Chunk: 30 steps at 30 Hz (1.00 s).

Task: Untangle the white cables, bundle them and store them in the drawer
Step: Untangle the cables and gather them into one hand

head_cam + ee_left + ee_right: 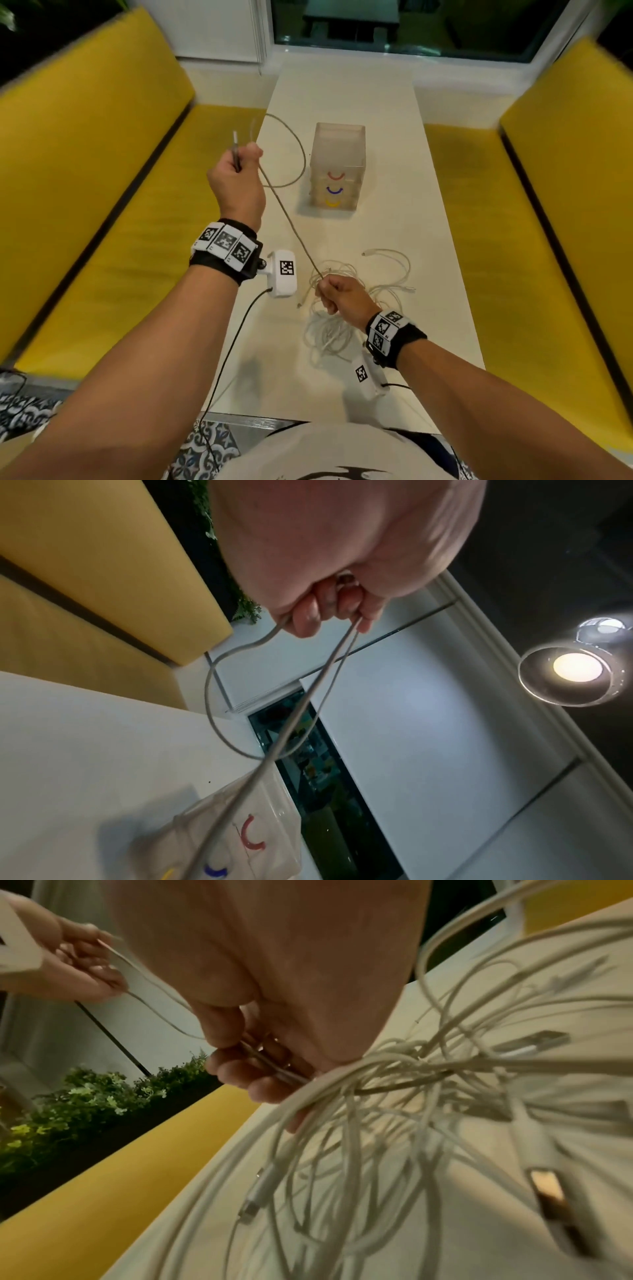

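White cable (287,219) taut between left hand (236,181), right hand (342,296).

Bare arms, w/ a black wrist band (222,255) on each. White tags w/ black square codes sit on the bands. A white camera box (282,273) w/ a thin black wire hangs off each.

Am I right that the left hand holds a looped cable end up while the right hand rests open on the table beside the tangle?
Not quite: the right hand is not open; its fingers pinch the taut cable above the tangle, as the head view shows. The left hand does hold the looped end up.
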Available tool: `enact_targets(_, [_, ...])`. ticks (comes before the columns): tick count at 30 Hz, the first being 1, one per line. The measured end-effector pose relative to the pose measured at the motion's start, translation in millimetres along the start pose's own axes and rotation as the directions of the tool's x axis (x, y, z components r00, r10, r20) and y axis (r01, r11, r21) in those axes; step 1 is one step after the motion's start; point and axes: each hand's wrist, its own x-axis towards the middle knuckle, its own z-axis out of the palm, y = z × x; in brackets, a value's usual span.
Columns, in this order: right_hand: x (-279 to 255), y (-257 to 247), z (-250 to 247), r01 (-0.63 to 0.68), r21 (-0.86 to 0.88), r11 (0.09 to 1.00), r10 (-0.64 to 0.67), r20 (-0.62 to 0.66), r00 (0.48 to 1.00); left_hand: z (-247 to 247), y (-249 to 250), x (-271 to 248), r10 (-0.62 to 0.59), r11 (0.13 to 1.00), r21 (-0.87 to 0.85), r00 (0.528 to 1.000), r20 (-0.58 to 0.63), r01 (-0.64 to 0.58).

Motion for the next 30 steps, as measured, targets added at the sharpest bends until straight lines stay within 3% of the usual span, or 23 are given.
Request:
enact_targets(7, [3.3,-40.6,-7.5,0.079,0.052,0.996,-0.070,-0.142,0.987,-3.7,-26.8,-35.6,-0.111,0.981,0.178,0.971,0.213,0.074])
enact_targets(12, [2.7,-76.8,-10.7,0.180,0.020,0.983,-0.177,-0.116,0.977,2.1,-44.7,-83.2,-0.194,0.950,0.311,0.842,0.503,0.033])
enact_targets(15, [3.7,-79.4,-8.9,0.190,0.016,0.982,-0.187,-0.120,0.975,7.1,-43.6,-83.9,-0.146,0.946,0.324,0.853,0.501,-0.028])
enact_targets(21, [-1.4,-49.7,-6.5,0.085,0.154,0.984,-0.070,-0.101,0.992,9.1,-18.9,-73.0,-0.059,0.959,0.268,0.864,0.501,-0.090])
enact_targets(25, [-3.8,-22.4,0.0,0.039,0.145,0.989,-0.026,-0.093,0.995,9.5,-17.4,-68.1,-0.071,0.950,0.297,0.859,0.506,-0.096])
enact_targets(30, [-6.8,-20.5,-1.4,0.040,0.086,0.995,-0.042,0.012,0.999,4.9,-5.8,-50.5,-0.052,0.972,0.231,0.926,0.374,-0.039])
